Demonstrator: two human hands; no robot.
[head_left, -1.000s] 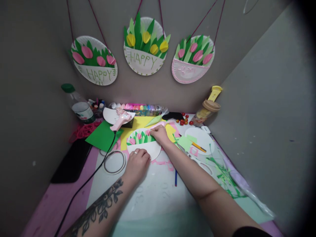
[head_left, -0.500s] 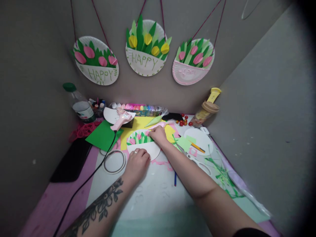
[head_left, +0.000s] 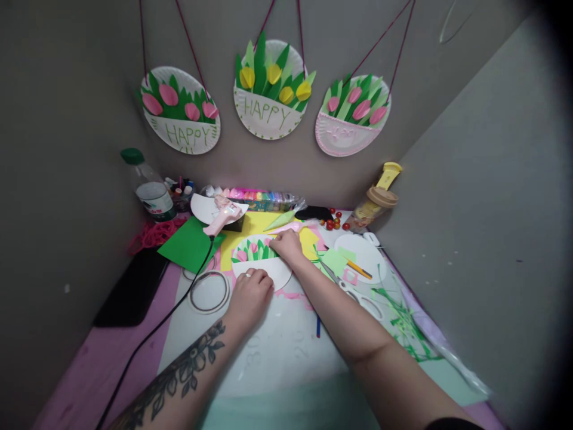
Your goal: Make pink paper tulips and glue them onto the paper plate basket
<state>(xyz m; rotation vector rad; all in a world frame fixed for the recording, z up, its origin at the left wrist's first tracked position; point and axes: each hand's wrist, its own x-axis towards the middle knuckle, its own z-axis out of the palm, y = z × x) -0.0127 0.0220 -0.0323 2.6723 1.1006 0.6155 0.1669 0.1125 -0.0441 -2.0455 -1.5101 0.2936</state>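
Note:
A paper-plate craft lies flat on the table, with green paper leaves and pink paper tulips tucked behind a white half-plate pocket. My left hand rests knuckles-up on the pocket's lower left edge, fingers curled, pressing it down. My right hand reaches further in and pinches a pink paper tulip at the craft's upper right rim. A pink glue gun stands just behind the craft, its black cord trailing towards me on the left.
Three finished tulip plates hang on the grey wall. Green paper, a water bottle, paint pots, scissors, a pencil, red beads, a black phone and green scraps surround the craft.
Both hands stay on the craft almost unmoved; the view has shifted slightly, so everything sits a little further right in the picture.

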